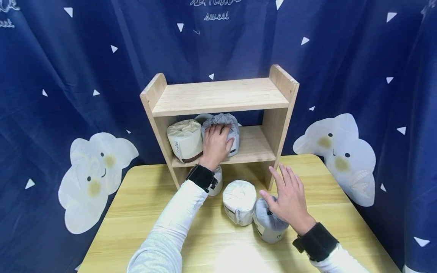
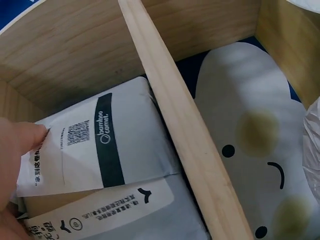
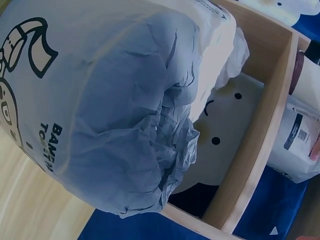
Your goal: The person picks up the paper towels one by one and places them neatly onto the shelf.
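1. Our left hand (image 1: 216, 146) reaches into the lower level of the wooden shelf (image 1: 218, 99) and lies over the front of a grey wrapped roll (image 1: 223, 123), fingers curled over its top and the thumb against its side.
2. That grey wrapped roll stands on the lower board, touching a beige wrapped roll (image 1: 184, 139) to its left; a further pale roll peeks out behind the two, mostly hidden.
3. In the left wrist view we see the grey roll's label with its dark band (image 2: 107, 142) pressed close under the shelf board, and a fingertip (image 2: 20, 140) touching the wrapper's edge.
4. Our right hand (image 1: 290, 199) hovers over the yellow table (image 1: 143, 212) with its fingers spread and straight; the thumb touches the top of a second grey roll (image 1: 269, 225) lying on the table.
5. The right wrist view is filled by this second grey roll's crinkled end (image 3: 125, 130).
6. A white wrapped roll (image 1: 239, 201) stands just beside it on the left, touching it.
7. Another white roll (image 1: 217, 182) sits under the shelf, largely hidden by our left wrist.
8. A blue curtain (image 1: 61, 76) with cloud faces hangs behind the table.
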Available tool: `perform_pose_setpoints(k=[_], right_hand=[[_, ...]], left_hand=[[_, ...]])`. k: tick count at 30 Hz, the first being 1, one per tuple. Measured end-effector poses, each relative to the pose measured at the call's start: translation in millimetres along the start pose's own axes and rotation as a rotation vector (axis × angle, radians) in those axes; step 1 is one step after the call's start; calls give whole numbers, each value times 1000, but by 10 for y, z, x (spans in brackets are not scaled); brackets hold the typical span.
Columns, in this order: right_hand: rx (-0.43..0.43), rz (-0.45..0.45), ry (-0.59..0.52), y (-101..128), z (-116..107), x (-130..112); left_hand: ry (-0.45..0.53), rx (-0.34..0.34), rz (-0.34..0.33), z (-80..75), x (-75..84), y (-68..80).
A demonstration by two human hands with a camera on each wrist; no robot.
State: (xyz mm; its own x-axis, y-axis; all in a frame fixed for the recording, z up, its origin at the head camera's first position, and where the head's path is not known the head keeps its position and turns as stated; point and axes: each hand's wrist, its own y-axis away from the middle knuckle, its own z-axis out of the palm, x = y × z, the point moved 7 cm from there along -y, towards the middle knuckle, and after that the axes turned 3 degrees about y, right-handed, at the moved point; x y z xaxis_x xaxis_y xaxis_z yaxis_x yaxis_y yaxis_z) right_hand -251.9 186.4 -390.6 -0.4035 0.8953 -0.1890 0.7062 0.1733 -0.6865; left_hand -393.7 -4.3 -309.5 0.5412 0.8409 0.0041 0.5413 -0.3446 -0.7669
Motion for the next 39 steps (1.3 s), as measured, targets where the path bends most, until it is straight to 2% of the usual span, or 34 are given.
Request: perform_pose_setpoints(k=[4, 14, 21, 26, 39], right_hand=[[-1, -1, -3, 12, 0, -6], [-26, 3, -1, 35, 32, -19], [-21, -6, -4, 35, 47, -49], [-21, -11, -12, 33, 68, -68], [-74, -28, -27, 49, 201, -159]], left_hand=[[17, 6, 11, -20, 21, 7], [20, -15, -7, -39, 22, 58], [40, -56, -29, -51, 15, 91], [67, -62, -28, -94, 40, 122], [82, -54, -4, -240, 113, 314]])
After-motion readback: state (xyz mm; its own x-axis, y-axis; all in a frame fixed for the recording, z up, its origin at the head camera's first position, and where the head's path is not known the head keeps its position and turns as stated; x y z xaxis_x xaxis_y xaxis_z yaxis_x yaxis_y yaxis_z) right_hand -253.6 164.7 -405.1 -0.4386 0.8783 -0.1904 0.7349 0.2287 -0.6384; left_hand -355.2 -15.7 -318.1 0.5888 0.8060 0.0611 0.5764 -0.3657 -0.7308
